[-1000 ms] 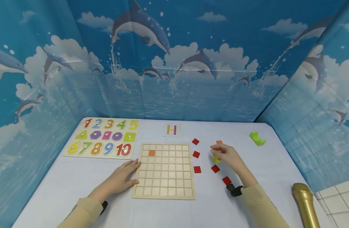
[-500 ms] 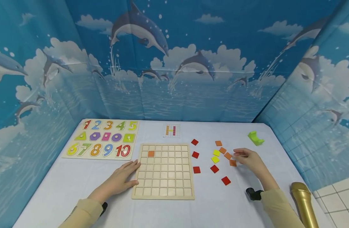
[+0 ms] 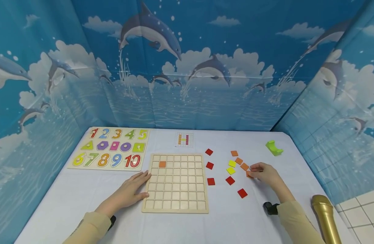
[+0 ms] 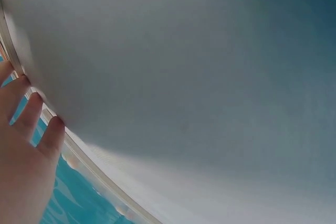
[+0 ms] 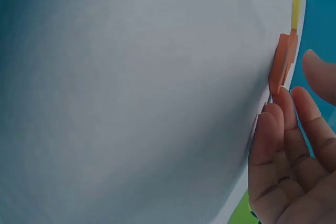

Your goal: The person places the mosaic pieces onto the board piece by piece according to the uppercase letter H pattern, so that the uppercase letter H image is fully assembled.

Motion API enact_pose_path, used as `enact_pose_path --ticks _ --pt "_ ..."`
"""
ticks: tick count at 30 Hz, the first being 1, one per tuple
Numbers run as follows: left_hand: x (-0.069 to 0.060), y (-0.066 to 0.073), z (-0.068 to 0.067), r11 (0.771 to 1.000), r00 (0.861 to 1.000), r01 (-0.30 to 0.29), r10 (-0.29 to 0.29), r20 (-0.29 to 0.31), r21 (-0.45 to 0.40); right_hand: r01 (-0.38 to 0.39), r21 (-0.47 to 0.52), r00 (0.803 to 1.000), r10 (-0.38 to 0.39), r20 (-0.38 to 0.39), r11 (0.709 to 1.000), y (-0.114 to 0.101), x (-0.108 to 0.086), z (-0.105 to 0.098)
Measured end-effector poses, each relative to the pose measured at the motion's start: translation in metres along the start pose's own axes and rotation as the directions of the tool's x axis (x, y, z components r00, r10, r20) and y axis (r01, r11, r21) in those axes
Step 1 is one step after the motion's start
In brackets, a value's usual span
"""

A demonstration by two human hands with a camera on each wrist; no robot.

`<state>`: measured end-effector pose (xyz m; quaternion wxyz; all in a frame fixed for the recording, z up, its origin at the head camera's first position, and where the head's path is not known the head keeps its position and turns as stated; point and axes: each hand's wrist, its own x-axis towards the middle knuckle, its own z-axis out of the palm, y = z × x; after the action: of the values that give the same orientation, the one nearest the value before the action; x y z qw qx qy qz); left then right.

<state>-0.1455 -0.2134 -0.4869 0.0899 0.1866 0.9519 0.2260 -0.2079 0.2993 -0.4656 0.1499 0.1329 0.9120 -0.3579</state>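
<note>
A wooden grid board [image 3: 176, 183] lies flat on the white table, with one orange tile [image 3: 162, 164] in its upper left. My left hand [image 3: 129, 190], fingers spread, rests against the board's left edge; its fingertips also show there in the left wrist view. My right hand [image 3: 267, 174] is at the right, its fingers touching the nearest orange tile [image 3: 249, 174], partly covered. The right wrist view shows fingertips at that orange tile [image 5: 279, 65], thumb apart from it. Beside it lie other orange tiles [image 3: 244, 166], two yellow tiles [image 3: 231, 170] and several red tiles [image 3: 230, 180].
A number-and-shape puzzle board [image 3: 110, 148] lies at the back left. Behind the grid board is a small pattern card [image 3: 184, 139]. A green curved block [image 3: 274, 148] sits at the back right, and a gold microphone [image 3: 326, 217] lies at the right front.
My right hand has moved right from the yellow tiles, uncovering several orange tiles, then slightly left onto the nearest orange one. My left hand has stayed at the board.
</note>
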Motion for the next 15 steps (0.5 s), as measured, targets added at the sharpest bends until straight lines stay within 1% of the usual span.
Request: enact_pose_path --ticks 8,15 --pt "-0.0004 0.0013 -0.0016 1.000 1.000 -0.012 0.012 -0.006 0.002 0.001 -0.047 1.000 -0.001 -0.001 0.999 0.0035 0.0019 0.0033" --pt "-0.0007 -0.0008 0.0000 1.000 1.000 -0.004 0.004 -0.001 0.010 -0.022 -0.107 1.000 0.022 0.000 0.994 0.0008 0.0023 0.0042"
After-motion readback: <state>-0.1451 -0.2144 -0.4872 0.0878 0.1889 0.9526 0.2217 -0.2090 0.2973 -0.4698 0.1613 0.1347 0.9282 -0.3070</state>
